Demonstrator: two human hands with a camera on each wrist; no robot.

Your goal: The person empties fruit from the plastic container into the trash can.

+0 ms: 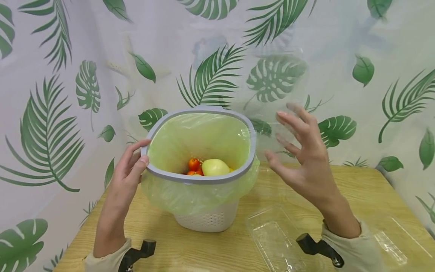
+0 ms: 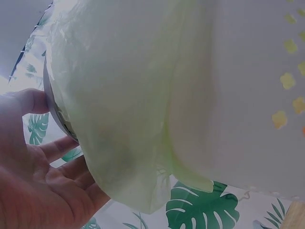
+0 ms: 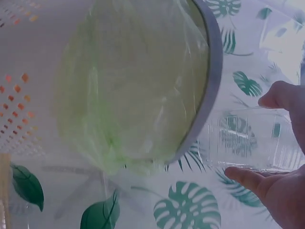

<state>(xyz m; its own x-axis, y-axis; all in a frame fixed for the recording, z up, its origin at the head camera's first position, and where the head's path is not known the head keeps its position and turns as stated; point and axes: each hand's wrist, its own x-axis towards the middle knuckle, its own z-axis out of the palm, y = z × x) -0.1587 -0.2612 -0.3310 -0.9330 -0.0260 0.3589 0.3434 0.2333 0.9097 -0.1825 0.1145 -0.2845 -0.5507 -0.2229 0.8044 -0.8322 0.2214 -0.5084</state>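
A white perforated bin (image 1: pixel 207 219) stands on the table, lined with a thin pale-green bag (image 1: pixel 200 132) folded over its grey rim (image 1: pixel 200 178). Inside lie several red tomatoes (image 1: pixel 194 164), a larger pale yellow-green round fruit (image 1: pixel 215 167) and a sliver of something yellow. My left hand (image 1: pixel 125 177) grips the rim at its left side, between thumb and fingers. To the right of the bin, my right hand (image 1: pixel 307 162) holds a clear plastic container (image 3: pixel 238 138) between thumb and fingers. That container is see-through and barely visible in the head view.
A clear plastic tray (image 1: pixel 275 241) lies on the wooden table (image 1: pixel 163 245), in front and to the right of the bin. Another clear plastic piece (image 1: pixel 391 245) is partly behind the right sleeve. A leaf-patterned white curtain (image 1: pixel 340 75) hangs behind the table and along its sides.
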